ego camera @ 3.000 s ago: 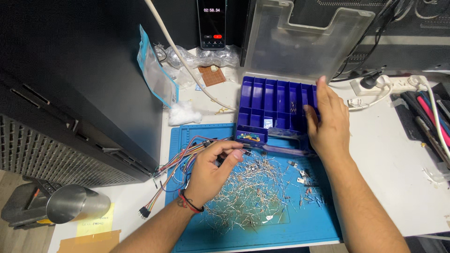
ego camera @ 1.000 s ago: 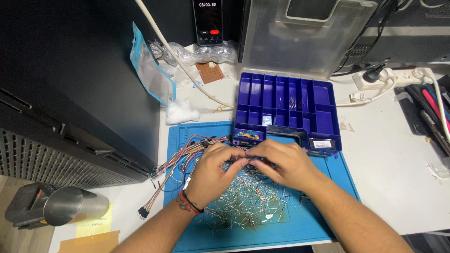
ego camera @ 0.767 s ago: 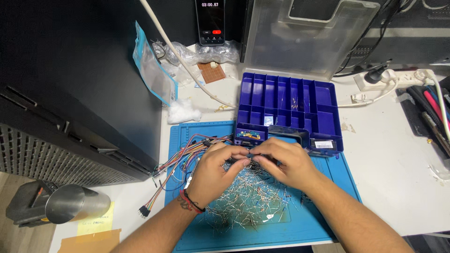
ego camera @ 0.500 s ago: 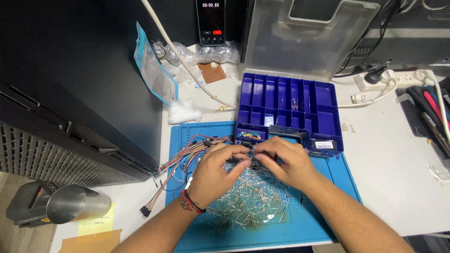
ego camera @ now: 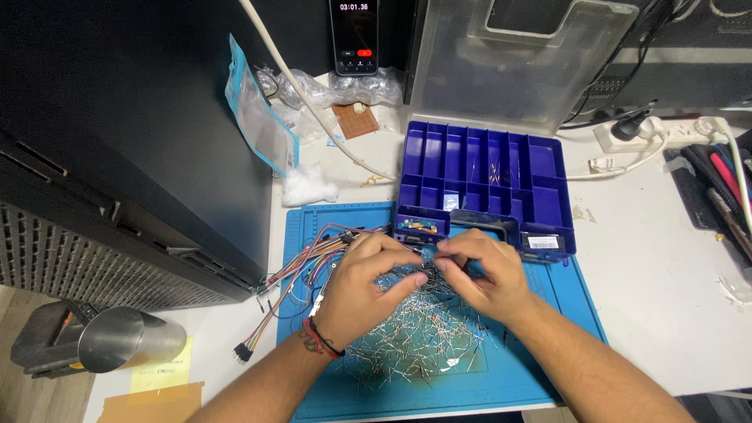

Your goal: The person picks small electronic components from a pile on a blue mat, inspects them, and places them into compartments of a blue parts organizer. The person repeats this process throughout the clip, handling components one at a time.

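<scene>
Pinching at the same spot, the left hand (ego camera: pixel 362 286) and right hand (ego camera: pixel 484 270) meet fingertip to fingertip over a heap of thin wire-legged components (ego camera: pixel 415 333) in the middle of the blue mat (ego camera: pixel 548 345). Both grips are narrow, closed on something tiny from the heap; what exactly, I cannot tell. Just beyond, at the mat's far edge, sits the open blue compartment box (ego camera: pixel 486 176); coloured jumper wires (ego camera: pixel 294 270) trail off the left edge. Working well here means teasing one piece free slowly, so tangled legs don't bend.
</scene>
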